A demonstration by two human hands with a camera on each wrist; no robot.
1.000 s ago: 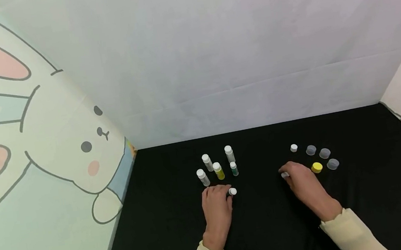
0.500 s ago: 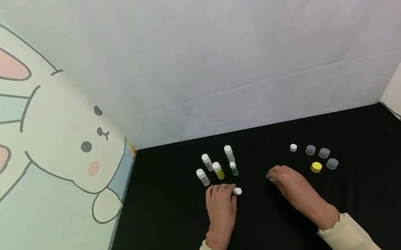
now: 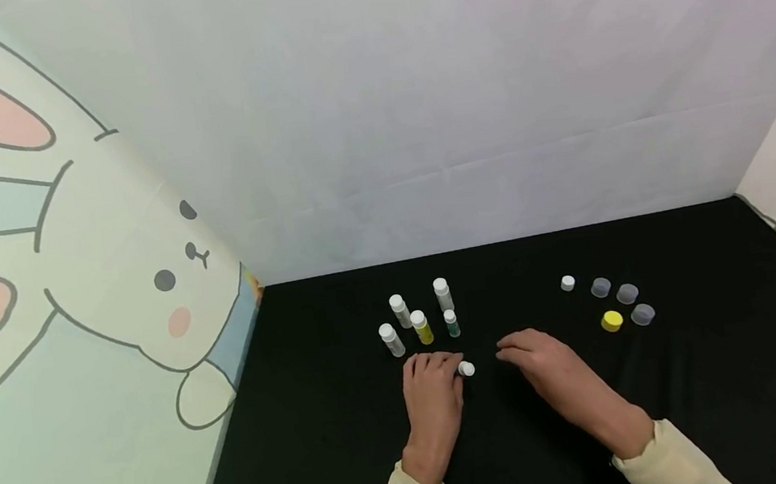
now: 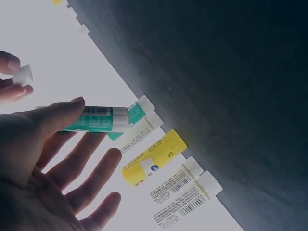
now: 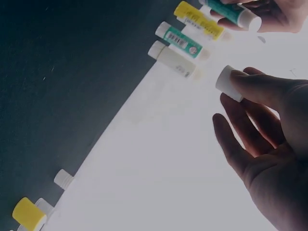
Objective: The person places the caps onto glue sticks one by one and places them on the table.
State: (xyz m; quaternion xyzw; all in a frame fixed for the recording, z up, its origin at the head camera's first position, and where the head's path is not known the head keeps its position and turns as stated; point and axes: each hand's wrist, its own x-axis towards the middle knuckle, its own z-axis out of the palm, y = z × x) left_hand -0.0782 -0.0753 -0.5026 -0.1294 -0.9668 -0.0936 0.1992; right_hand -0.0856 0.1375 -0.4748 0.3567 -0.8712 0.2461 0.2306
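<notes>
My left hand (image 3: 435, 398) holds a small green-labelled tube (image 4: 98, 119), shaped like a glue stick, between thumb and fingers. Its white end (image 3: 467, 369) shows beside the hand in the head view. My right hand (image 3: 557, 375) pinches a white cap (image 5: 228, 83) by the fingertips. From the head the cap is hidden, but the left wrist view also shows it. A narrow gap parts the two hands, and cap and tube are not touching. Just behind the left hand stand several upright tubes, among them a yellow one (image 3: 422, 328) and a green one (image 3: 452, 324).
Beyond my right hand sit several translucent caps (image 3: 642, 314), a yellow cap (image 3: 612, 321) and a small white cap (image 3: 567, 283). Black cloth (image 3: 741, 392) covers the table. A pale backdrop (image 3: 458, 104) rises behind it, with a printed rabbit (image 3: 134, 305) at left.
My right hand has moved left with the white cap, towards the left hand. My left hand has shifted slightly right, carrying the tube. The standing tubes and other caps keep their places.
</notes>
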